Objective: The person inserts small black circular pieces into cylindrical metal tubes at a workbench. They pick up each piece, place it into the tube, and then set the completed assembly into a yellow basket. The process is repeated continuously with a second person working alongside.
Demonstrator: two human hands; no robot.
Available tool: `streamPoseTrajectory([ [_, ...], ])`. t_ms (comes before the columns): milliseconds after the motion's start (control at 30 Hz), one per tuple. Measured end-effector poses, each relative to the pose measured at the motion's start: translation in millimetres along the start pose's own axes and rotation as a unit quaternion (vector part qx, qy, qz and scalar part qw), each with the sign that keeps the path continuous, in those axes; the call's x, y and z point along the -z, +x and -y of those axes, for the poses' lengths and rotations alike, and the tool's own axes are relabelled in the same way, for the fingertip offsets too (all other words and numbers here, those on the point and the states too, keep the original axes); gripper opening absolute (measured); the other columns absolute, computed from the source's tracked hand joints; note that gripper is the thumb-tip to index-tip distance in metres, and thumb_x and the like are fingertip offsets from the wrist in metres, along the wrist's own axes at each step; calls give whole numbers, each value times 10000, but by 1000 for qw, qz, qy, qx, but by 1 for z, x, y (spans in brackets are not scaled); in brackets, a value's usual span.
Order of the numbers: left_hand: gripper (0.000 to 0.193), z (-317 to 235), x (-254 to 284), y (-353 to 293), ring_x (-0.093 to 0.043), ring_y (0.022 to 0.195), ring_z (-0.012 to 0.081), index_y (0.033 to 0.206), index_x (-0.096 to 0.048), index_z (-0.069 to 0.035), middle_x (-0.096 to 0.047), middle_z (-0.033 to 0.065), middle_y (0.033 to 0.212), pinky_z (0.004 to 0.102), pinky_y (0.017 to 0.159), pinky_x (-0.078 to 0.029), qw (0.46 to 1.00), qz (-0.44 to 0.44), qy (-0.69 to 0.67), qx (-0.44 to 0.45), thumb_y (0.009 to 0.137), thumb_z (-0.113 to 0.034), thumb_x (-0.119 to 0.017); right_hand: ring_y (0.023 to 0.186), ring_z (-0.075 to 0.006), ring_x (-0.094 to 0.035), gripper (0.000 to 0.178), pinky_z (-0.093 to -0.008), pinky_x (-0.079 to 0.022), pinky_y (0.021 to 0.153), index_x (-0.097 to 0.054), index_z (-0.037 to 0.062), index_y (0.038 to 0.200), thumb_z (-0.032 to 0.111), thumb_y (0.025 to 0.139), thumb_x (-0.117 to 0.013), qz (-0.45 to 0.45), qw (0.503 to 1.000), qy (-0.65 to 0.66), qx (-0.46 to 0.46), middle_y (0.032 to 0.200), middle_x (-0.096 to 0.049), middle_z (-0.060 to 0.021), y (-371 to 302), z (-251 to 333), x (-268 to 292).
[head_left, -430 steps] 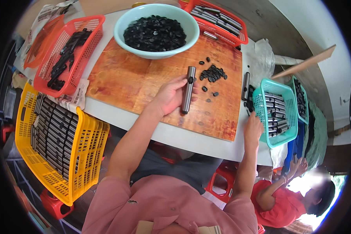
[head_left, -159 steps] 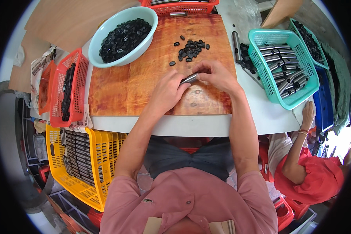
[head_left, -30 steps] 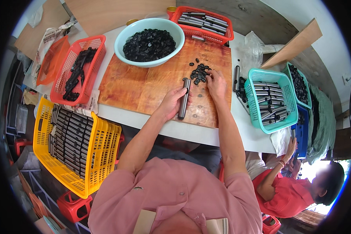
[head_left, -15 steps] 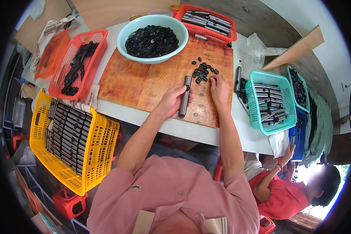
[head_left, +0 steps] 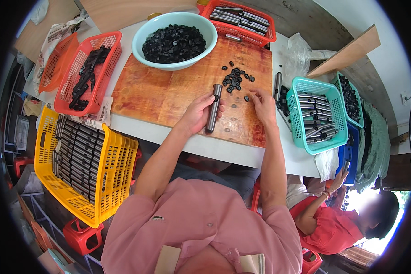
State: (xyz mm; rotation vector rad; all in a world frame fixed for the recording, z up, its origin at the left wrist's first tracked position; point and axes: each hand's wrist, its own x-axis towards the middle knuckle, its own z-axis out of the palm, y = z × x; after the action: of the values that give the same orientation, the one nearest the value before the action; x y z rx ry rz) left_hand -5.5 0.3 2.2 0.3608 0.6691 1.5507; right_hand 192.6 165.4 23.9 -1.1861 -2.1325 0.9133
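Note:
My left hand [head_left: 199, 114] is wrapped around a grey metal tube [head_left: 214, 109] over the wooden board [head_left: 155, 98]. A dark round hole shows near the tube's upper end, and its lower end is dark. To the right, my right hand [head_left: 263, 108] has its thumb and forefinger drawn together at a small black oval piece [head_left: 246, 98]. That piece sits at the fingertips, apart from a loose pile of similar black pieces [head_left: 234, 80] just beyond. A light blue basin [head_left: 139, 48] full of small black pieces stands at the board's far edge.
Red baskets hold tubes [head_left: 273, 34] at the back and black parts [head_left: 61, 98] at left. A yellow crate [head_left: 43, 155] of tubes stands lower left. A green basket [head_left: 301, 118] of tubes is at right, near a co-worker in red [head_left: 322, 226].
My right hand has drawn back from the pile toward me and slightly right; a single black piece now shows at its fingertips. My left hand still holds the tube. The view has shifted slightly.

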Motion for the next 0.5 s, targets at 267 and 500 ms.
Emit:
streamPoseTrajectory([
  [267,325,-3,-4,-2,-666,926,250,1344,-513,7,-666,166,1149,414,806,-576,1000,22,-12,19,1052,-127,-459,900,-313,-711,250,-402,-554,817,-724,15,1111,57,865,-736,80,992,-46,88,967,-723,-174,-1,-4,8],
  [500,311,-3,0,0,-673,941,249,1333,-507,30,-662,174,1165,404,821,-581,999,24,0,33,1073,-126,-436,819,-263,-702,243,-373,-556,763,-719,-15,1065,80,848,-773,42,995,-85,36,931,-724,-148,-7,0,1],
])
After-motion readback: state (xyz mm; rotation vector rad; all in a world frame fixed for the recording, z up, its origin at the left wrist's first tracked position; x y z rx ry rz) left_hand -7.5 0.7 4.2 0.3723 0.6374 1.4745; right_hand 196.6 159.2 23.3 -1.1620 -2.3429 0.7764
